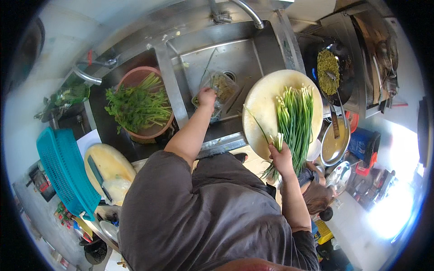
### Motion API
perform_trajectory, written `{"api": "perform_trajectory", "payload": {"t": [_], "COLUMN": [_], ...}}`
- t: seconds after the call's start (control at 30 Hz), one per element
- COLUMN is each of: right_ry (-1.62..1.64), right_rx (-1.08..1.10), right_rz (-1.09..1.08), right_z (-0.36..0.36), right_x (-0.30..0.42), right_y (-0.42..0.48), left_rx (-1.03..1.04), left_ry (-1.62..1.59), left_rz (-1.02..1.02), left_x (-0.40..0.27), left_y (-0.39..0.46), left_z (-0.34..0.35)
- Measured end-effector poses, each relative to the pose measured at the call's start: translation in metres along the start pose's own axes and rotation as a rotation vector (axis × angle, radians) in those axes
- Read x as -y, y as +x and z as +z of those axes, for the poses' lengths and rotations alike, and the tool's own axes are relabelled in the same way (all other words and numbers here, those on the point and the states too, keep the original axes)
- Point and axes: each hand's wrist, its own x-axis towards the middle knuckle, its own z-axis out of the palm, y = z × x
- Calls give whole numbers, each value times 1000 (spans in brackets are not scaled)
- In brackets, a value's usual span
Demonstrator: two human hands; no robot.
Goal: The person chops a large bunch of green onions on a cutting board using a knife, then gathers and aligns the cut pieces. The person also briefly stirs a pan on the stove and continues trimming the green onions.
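Note:
My right hand (281, 157) is closed round a small bunch of green onions (277, 141), whose pale ends point up over the lower edge of a round cutting board (259, 101). A larger pile of green onions (295, 115) lies on that board, and one loose stalk (256, 122) lies left of the pile. My left hand (206, 97) is over the steel sink (190, 54), at the left edge of a clear plastic container (229, 98) with brownish scraps in it. Its fingertips are partly hidden, so its hold is unclear.
A pink basin (137, 73) of leafy greens (135, 108) stands left. Further left are a teal basket (64, 172) and a board (115, 159) with a cleaver (96, 169). At right are a wok (346, 78) with chopped food and a metal bowl (327, 149). Another person (313, 193) is beyond.

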Motion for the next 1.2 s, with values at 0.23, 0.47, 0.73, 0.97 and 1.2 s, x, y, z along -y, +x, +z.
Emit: {"api": "perform_trajectory", "payload": {"t": [0.23, 0.47, 0.73, 0.97, 1.2], "right_ry": [-451, -420, -86, -127, 145], "right_rx": [-165, -108, -151, -166, -84], "right_rz": [-295, -210, 59, 18, 91], "right_z": [29, 25, 17, 22, 9], "right_x": [8, 13, 15, -2, 21], "right_y": [43, 62, 71, 83, 36], "left_rx": [334, 469, 534, 633, 550], "left_ry": [-257, -143, 318, 1245, 430], "left_rz": [-20, -10, 156, 707, 356], "left_x": [-72, -29, 9, -28, 13], "left_y": [-167, -244, -258, -287, -262], "left_z": [25, 34, 49, 46, 51]}}
